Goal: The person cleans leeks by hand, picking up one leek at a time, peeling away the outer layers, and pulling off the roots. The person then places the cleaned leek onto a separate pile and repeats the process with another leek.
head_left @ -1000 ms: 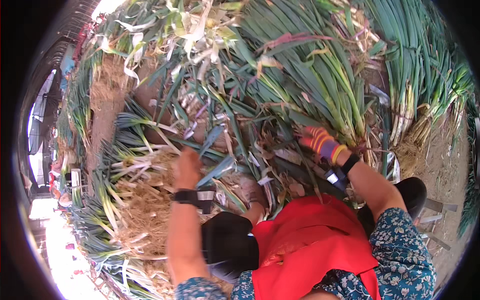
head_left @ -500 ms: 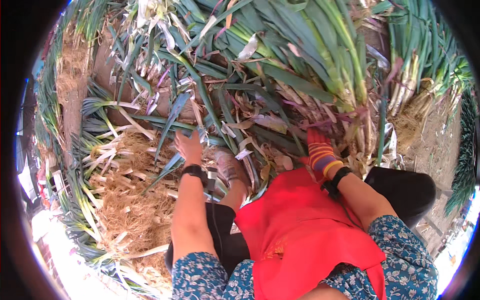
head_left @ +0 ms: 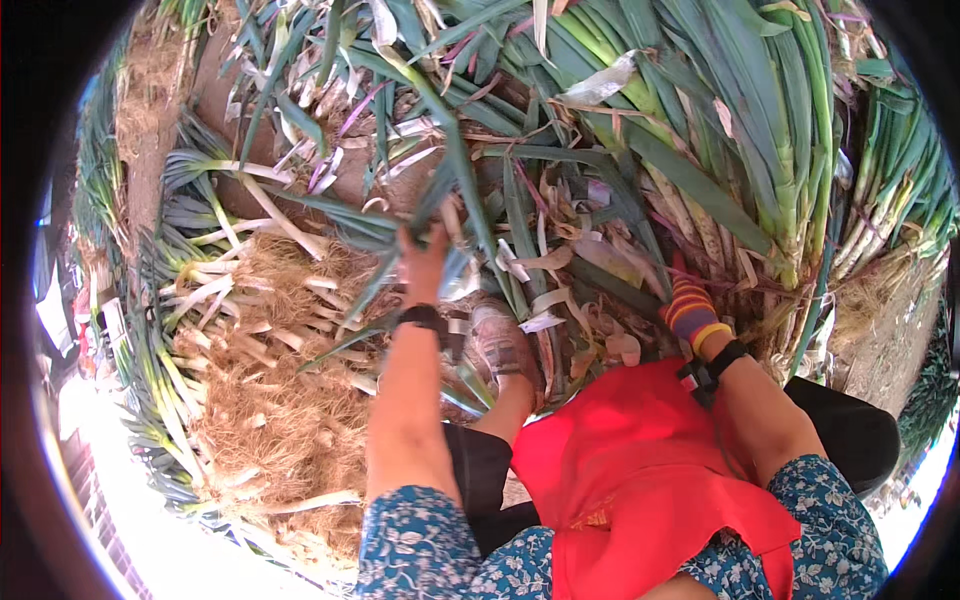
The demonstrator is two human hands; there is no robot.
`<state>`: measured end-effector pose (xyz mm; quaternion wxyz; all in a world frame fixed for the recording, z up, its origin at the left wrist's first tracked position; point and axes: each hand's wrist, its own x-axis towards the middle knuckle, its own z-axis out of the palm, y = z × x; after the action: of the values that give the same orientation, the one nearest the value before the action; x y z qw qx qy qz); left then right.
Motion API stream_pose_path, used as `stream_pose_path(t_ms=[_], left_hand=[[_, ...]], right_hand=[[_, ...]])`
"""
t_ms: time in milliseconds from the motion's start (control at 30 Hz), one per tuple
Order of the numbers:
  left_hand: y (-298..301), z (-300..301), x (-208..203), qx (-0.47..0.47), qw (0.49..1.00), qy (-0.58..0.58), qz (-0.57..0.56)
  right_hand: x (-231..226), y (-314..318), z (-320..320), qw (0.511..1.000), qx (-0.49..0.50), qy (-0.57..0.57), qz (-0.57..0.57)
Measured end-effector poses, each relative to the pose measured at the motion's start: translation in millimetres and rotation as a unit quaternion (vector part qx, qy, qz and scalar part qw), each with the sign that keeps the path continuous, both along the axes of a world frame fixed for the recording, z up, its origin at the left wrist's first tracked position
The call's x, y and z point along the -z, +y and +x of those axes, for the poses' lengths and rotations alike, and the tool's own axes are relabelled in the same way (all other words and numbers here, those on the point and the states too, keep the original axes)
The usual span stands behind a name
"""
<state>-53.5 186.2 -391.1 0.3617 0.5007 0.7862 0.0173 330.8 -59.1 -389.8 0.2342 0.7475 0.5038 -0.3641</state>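
Note:
My bare left hand (head_left: 423, 265) reaches into loose leek leaves in the middle. Its slightly blurred fingers look closed around a leek leaf (head_left: 437, 198). My right hand (head_left: 695, 308) wears a striped glove of red, yellow and purple. It rests low beside a large bundle of leeks (head_left: 770, 170), its fingers stretched toward the stalks; the tips are partly lost among purple ties and husks. Left of my left hand lies a heap of leeks (head_left: 270, 410) with pale shafts and shaggy tan roots.
More upright leeks (head_left: 890, 190) stand at the far right. Another row (head_left: 150, 120) lines the left edge. Dry husks and torn leaves (head_left: 600, 240) litter the ground around my foot (head_left: 500, 345). A red apron (head_left: 640, 440) covers my lap.
My left hand has moved forward, and its outstretched fingers have closed in on the leaf. My right hand stays by the bundle's base. The whole view has shifted slightly.

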Motion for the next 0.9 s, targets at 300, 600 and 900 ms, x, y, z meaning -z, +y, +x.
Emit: stream_pose_path(t_ms=[300,600,900], left_hand=[[-123.6,174.3,-51.1,0.014,0.997,-0.074,-0.022],[-107.4,82.6,-70.3,-0.148,0.98,-0.094,0.099],[-147.6,-54.4,-11.3,-0.587,0.801,-0.112,0.035]], right_hand=[[1.9,38.7,-40.8,0.996,0.044,0.076,-0.032],[-54.0,56.7,-35.9,0.982,0.041,0.184,0.013],[-63.1,55.8,-38.0,0.986,0.025,0.164,0.002]])
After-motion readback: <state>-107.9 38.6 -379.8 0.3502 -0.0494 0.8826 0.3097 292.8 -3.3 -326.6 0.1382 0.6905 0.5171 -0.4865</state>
